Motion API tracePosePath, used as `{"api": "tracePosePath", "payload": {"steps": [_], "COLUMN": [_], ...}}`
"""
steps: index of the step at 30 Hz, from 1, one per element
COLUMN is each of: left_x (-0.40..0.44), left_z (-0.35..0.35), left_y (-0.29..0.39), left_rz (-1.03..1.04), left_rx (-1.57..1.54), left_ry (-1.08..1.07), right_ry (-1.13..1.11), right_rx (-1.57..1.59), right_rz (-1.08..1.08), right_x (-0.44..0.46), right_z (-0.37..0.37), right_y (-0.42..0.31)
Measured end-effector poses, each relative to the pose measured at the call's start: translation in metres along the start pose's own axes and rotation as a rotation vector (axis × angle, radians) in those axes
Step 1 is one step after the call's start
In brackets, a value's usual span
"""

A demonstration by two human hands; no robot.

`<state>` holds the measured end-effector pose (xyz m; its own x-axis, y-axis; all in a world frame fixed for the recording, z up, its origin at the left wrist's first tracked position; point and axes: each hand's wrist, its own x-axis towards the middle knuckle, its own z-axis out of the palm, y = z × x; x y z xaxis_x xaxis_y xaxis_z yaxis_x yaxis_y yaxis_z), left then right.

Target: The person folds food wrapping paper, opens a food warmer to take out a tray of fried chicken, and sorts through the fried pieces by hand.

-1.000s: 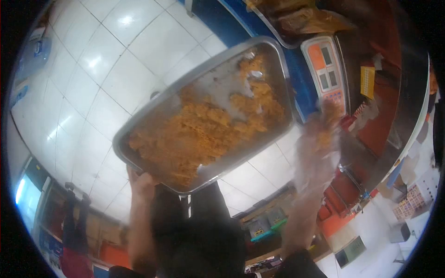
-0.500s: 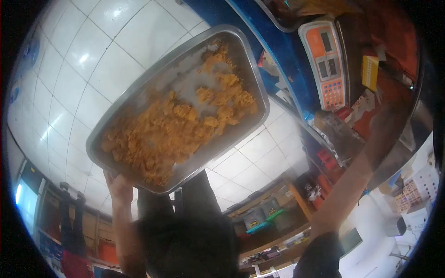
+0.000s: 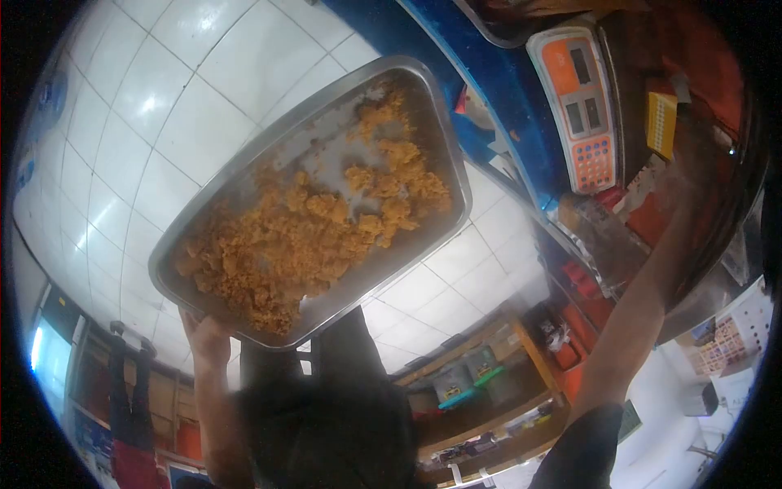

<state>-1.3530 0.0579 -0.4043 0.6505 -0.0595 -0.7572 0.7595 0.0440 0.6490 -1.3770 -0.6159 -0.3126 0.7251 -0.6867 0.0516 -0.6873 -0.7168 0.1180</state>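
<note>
My left hand (image 3: 207, 336) grips the near left corner of a large metal tray (image 3: 281, 134), which is held up over the tiled floor. Crumbly orange-brown food pieces (image 3: 318, 216) lie in the tray, with bare metal showing toward its far side. My right arm reaches out to the right, and my right hand (image 3: 692, 167) is a dark blur near a yellow box (image 3: 661, 125); its fingers cannot be made out. Left of that hand is an orange and white scale (image 3: 576, 106) with a keypad.
A blue counter edge (image 3: 509, 114) runs beside the scale, with another metal tray (image 3: 497, 33) at the top. Clear plastic (image 3: 599, 236) lies below the scale. Wooden shelves (image 3: 489, 407) with containers stand at the bottom. Another person (image 3: 130, 407) is at the lower left.
My right hand, earlier near the scale with orange food and clear plastic, has moved right toward the dark area. The tray has shifted left in view, still held by my left hand.
</note>
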Motion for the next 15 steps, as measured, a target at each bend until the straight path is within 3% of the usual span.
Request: {"api": "tracePosePath", "payload": {"steps": [5, 7, 9, 15], "left_x": [-0.001, -0.001, 0.001, 0.001], "left_z": [0.022, 0.028, 0.001, 0.009], "left_y": [0.005, 0.004, -0.005, -0.003], "left_rz": [-0.003, 0.019, 0.028, 0.076], "left_rx": [-0.029, -0.094, -0.027, -0.094], "left_ry": [0.094, 0.269, 0.076, 0.1], "right_ry": [-0.032, -0.04, -0.05, -0.074], "right_rx": [-0.023, -0.024, -0.033, -0.013], "right_rz": [-0.011, -0.014, -0.022, 0.034], "right_x": [0.003, 0.007, 0.01, 0.016], "right_z": [0.002, 0.0, 0.001, -0.001], "right_y": [0.001, 0.001, 0.001, 0.002]}}
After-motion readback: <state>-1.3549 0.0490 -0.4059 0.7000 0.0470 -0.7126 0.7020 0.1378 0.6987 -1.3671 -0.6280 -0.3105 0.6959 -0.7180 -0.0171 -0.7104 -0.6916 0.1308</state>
